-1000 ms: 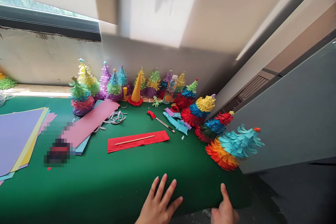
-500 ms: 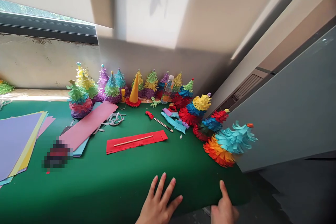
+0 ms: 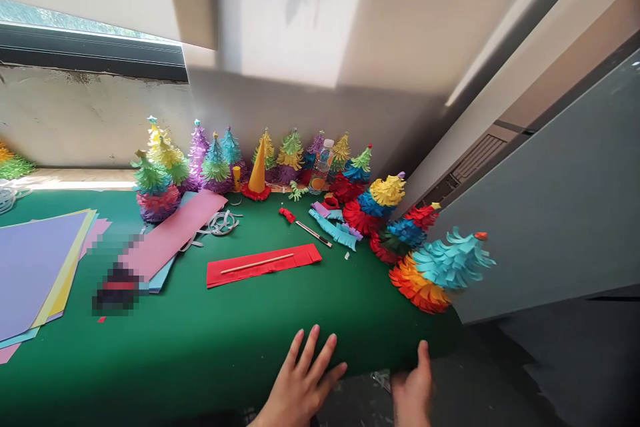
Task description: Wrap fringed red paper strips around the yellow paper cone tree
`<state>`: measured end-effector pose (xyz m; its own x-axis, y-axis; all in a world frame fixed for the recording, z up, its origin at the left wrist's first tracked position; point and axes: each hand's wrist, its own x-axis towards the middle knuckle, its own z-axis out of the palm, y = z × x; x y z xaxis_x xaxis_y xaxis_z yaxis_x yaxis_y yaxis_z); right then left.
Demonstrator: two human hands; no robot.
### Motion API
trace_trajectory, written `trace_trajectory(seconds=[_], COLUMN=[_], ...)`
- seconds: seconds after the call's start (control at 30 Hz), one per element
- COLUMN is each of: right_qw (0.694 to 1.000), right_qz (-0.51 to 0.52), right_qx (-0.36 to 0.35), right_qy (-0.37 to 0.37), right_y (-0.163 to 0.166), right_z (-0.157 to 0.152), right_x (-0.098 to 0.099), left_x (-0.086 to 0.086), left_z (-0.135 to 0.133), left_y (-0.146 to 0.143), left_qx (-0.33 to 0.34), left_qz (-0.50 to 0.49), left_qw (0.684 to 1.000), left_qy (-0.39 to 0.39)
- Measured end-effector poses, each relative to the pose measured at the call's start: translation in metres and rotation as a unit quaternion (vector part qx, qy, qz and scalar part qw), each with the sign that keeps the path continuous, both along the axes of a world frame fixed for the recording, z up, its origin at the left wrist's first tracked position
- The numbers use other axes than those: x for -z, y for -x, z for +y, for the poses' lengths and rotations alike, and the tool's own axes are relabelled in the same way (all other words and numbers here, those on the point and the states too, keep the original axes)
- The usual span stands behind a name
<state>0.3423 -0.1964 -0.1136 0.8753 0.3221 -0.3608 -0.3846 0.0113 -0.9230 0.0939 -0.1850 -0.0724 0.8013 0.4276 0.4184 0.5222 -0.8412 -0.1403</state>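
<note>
Left hand (image 3: 303, 383) lies flat, fingers spread, on the green cloth (image 3: 200, 340) at its near edge. Right hand (image 3: 414, 390) pinches that edge, thumb on top, fingers hidden beneath. Bare cloth lies beyond, then red paper (image 3: 264, 265). Paper trees (image 3: 280, 160) crowd the far wall.

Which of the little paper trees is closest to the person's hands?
The paper tree with turquoise fringes on top, an orange and red skirt, and a red tip. It stands at the table's near right corner, nearest the right hand; the other trees sit farther back.
</note>
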Motion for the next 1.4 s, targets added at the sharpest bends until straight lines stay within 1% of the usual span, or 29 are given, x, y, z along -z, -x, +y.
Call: trace_trajectory(seconds=[0.03,0.07,0.1,0.13,0.17,0.2,0.23,0.27,0.3,0.33,0.37,0.4,0.43,0.47,0.5,0.53,0.57,0.63,0.7,0.8,0.93,1.03,1.13,1.27,1.4], right_qw=[0.999,0.992,0.976,0.948,0.913,0.883,0.865,0.856,0.835,0.789,0.726,0.652,0.580,0.519,0.478,0.453,0.449,0.466,0.458,0.437,0.414,0.408,0.415,0.427,0.438], right_qz=[-0.032,-0.083,-0.155,-0.249,-0.358,-0.446,-0.496,-0.515,-0.532,-0.556,-0.575,-0.587,-0.592,-0.591,-0.586,-0.585,-0.588,-0.601,-0.608,-0.582,-0.543,-0.519,-0.513,-0.508,-0.477], right_qx=[0.024,0.064,0.115,0.160,0.165,0.135,0.071,-0.029,-0.140,-0.258,-0.373,-0.475,-0.555,-0.614,-0.652,-0.671,-0.670,-0.643,-0.641,-0.680,-0.728,-0.749,-0.751,-0.748,-0.762], right_qy=[0.032,0.069,0.104,0.119,0.101,0.060,0.013,-0.018,-0.036,-0.049,-0.061,-0.069,-0.071,-0.067,-0.059,-0.054,-0.063,-0.087,-0.099,-0.089,-0.063,-0.051,-0.033,-0.002,0.000], right_y=[0.003,0.006,0.010,0.015,0.021,0.028,0.036,0.046,0.058,0.070,0.083,0.097,0.111,0.124,0.136,0.147,0.155,0.164,0.162,0.149,0.137,0.137,0.139,0.144,0.147], right_z=[-0.003,-0.005,-0.008,-0.009,-0.007,-0.003,0.005,0.018,0.034,0.054,0.077,0.102,0.127,0.151,0.173,0.193,0.209,0.229,0.235,0.231,0.228,0.227,0.224,0.218,0.217], right_x=[-0.001,-0.004,-0.010,-0.018,-0.029,-0.043,-0.060,-0.078,-0.097,-0.115,-0.131,-0.143,-0.152,-0.157,-0.157,-0.154,-0.149,-0.133,-0.118,-0.104,-0.101,-0.103,-0.104,-0.103,-0.101], left_x=[-0.001,-0.003,-0.008,-0.015,-0.025,-0.037,-0.050,-0.064,-0.076,-0.087,-0.095,-0.099,-0.101,-0.099,-0.095,-0.090,-0.084,-0.074,-0.067,-0.065,-0.065,-0.066,-0.069,-0.075,-0.079], left_z=[0.000,0.001,0.003,0.009,0.017,0.028,0.044,0.062,0.084,0.107,0.130,0.151,0.170,0.186,0.198,0.206,0.210,0.211,0.208,0.205,0.206,0.204,0.201,0.198,0.197], left_y=[0.002,0.005,0.009,0.015,0.023,0.031,0.041,0.050,0.060,0.069,0.078,0.085,0.092,0.098,0.104,0.108,0.112,0.117,0.120,0.120,0.118,0.120,0.124,0.131,0.136], left_qx=[0.010,0.024,0.043,0.066,0.085,0.095,0.094,0.078,0.047,0.011,-0.022,-0.050,-0.068,-0.079,-0.076,-0.077,-0.080,-0.065,-0.065,-0.079,-0.114,-0.157,-0.183,-0.190,-0.203], left_qz=[-0.003,-0.011,-0.021,-0.033,-0.057,-0.067,-0.082,-0.101,-0.104,-0.103,-0.091,-0.067,-0.040,-0.028,-0.021,-0.026,-0.034,-0.039,-0.049,-0.053,-0.044,-0.035,-0.022,-0.007,0.004], left_qw=[1.000,0.999,0.998,0.995,0.989,0.981,0.971,0.963,0.956,0.952,0.949,0.948,0.945,0.942,0.935,0.927,0.921,0.914,0.913,0.912,0.909,0.907,0.903,0.899,0.892], left_qy=[0.008,0.021,0.040,0.067,0.105,0.155,0.202,0.238,0.269,0.289,0.300,0.308,0.317,0.326,0.346,0.365,0.379,0.398,0.400,0.400,0.400,0.388,0.389,0.393,0.404])
